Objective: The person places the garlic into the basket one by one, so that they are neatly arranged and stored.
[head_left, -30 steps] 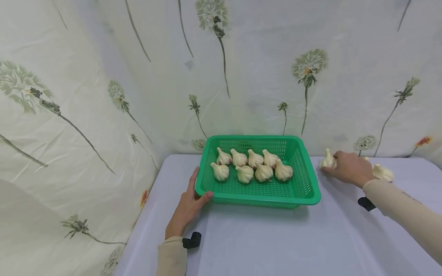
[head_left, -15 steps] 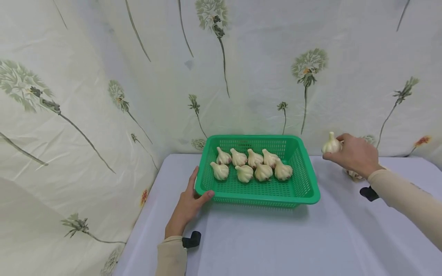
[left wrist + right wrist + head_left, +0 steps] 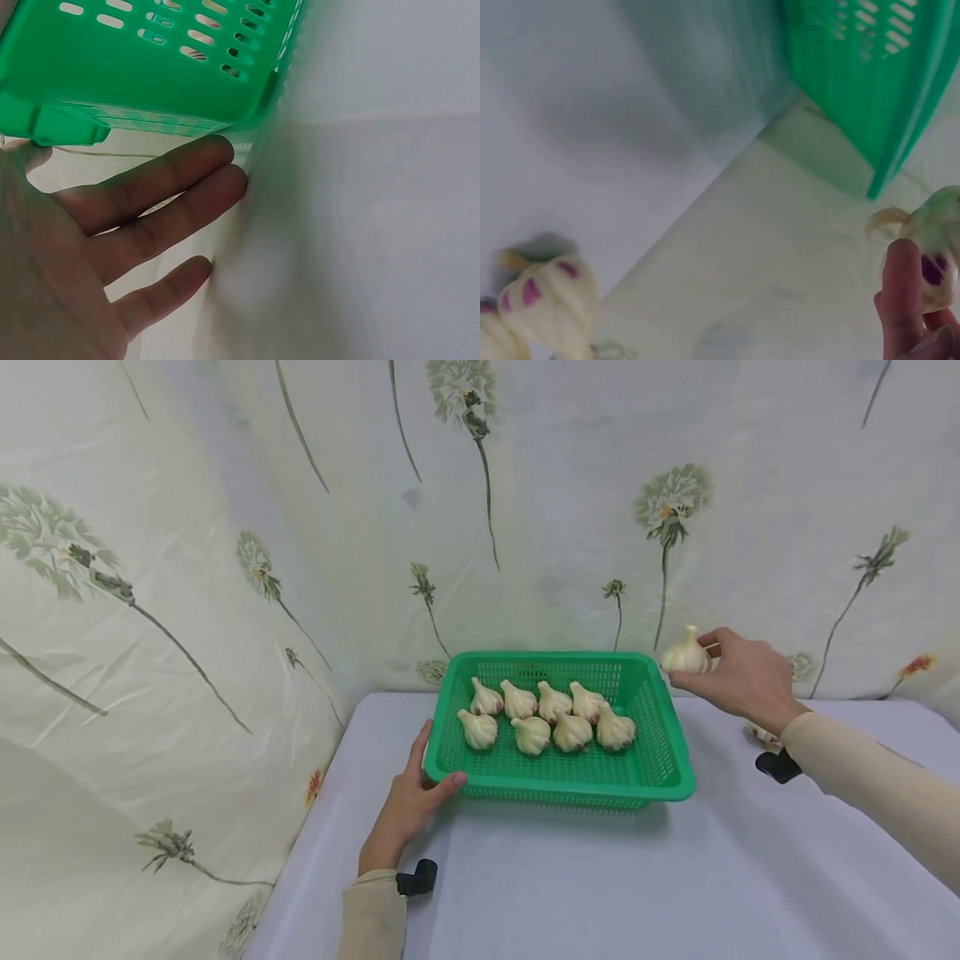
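Observation:
A green plastic basket (image 3: pixel 555 787) holds several white garlic bulbs (image 3: pixel 532 737) in two rows. At its front left corner is my left hand (image 3: pixel 408 806), thumb on the rim and index finger stretched along the outer side. Below the basket wall, the left wrist view shows the other fingers (image 3: pixel 176 217) straight and spread. My right hand (image 3: pixel 750 677) pinches a garlic bulb (image 3: pixel 686 657) between thumb and fingers, stalk upward. That bulb is held above the table, close to the basket's back right corner. In the right wrist view, purple patches mark the held bulb (image 3: pixel 934 259).
More garlic lies on the white table (image 3: pixel 555 885) right of the basket, mostly hidden by my right arm; the right wrist view shows one such bulb (image 3: pixel 551 304) beside another. A dandelion-print curtain (image 3: pixel 540 527) hangs behind and to the left.
My right hand has lifted the garlic bulb from the table and carried it leftward to the basket's back right corner. The left hand and the basket stay put.

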A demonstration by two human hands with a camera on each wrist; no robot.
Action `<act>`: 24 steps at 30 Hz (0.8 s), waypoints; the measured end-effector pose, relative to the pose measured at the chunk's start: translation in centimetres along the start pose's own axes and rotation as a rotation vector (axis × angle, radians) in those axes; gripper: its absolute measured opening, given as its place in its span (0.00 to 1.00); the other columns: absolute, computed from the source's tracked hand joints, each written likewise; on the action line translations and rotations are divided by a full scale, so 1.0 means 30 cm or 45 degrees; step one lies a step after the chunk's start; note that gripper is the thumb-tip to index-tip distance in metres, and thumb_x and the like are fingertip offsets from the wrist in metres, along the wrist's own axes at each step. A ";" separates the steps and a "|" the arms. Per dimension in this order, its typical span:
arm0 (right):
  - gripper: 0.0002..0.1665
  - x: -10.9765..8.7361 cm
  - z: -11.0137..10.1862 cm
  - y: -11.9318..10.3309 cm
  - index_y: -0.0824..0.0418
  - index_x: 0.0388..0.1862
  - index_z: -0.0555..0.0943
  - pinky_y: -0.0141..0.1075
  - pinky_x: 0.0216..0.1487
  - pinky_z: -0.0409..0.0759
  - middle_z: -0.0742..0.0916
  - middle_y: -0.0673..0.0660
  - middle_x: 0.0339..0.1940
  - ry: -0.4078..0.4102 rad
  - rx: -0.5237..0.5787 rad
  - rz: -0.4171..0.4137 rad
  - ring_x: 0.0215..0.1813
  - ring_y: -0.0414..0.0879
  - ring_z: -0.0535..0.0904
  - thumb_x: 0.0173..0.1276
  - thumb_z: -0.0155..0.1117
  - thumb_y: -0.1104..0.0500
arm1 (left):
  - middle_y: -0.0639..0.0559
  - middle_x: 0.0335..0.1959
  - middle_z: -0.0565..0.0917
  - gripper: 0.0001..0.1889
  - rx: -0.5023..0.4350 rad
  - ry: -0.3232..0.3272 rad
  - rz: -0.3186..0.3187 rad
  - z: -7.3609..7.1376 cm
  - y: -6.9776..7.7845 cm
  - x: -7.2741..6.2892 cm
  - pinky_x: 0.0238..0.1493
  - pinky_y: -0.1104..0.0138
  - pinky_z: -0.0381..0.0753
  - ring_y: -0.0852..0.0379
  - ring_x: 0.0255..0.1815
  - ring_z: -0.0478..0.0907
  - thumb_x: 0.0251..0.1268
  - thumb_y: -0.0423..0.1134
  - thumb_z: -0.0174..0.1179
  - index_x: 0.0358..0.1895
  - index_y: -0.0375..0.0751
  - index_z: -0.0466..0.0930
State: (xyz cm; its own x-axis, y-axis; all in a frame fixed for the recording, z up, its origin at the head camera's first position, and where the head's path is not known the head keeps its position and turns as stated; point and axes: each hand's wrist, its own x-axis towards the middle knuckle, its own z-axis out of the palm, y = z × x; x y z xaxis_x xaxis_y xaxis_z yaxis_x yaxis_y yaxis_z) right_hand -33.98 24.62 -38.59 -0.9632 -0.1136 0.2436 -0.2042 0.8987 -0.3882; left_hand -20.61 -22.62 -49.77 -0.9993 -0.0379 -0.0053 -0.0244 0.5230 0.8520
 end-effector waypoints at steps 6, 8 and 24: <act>0.48 0.019 0.016 -0.121 0.67 0.66 0.76 0.42 0.28 0.74 0.86 0.74 0.60 -0.058 0.057 -0.052 0.39 0.60 0.85 0.66 0.71 0.30 | 0.26 0.73 0.74 0.51 -0.007 0.002 0.009 -0.006 -0.001 0.005 0.63 0.40 0.77 0.36 0.69 0.78 0.68 0.64 0.68 0.85 0.83 0.42; 0.46 0.024 0.027 -0.163 0.67 0.66 0.77 0.44 0.31 0.76 0.87 0.73 0.60 -0.063 0.080 -0.088 0.41 0.61 0.85 0.66 0.72 0.32 | 0.26 0.74 0.73 0.51 -0.002 0.001 0.012 -0.007 0.001 0.006 0.64 0.39 0.76 0.36 0.70 0.77 0.67 0.65 0.68 0.85 0.83 0.42; 0.39 0.050 0.164 -0.424 0.61 0.66 0.79 0.56 0.54 0.83 0.87 0.63 0.60 -0.373 0.244 -0.403 0.56 0.57 0.85 0.63 0.79 0.42 | 0.27 0.72 0.76 0.51 -0.018 -0.010 0.016 -0.008 -0.002 0.001 0.61 0.43 0.78 0.40 0.65 0.80 0.65 0.70 0.67 0.83 0.88 0.42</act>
State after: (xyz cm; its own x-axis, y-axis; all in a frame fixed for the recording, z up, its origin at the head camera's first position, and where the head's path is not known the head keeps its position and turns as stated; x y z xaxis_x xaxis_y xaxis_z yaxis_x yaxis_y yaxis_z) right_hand -33.68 10.93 -37.65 -0.8514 -0.5092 0.1260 -0.4981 0.7093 -0.4988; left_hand -20.64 -22.85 -49.70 -0.9997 -0.0251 0.0013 -0.0117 0.5111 0.8594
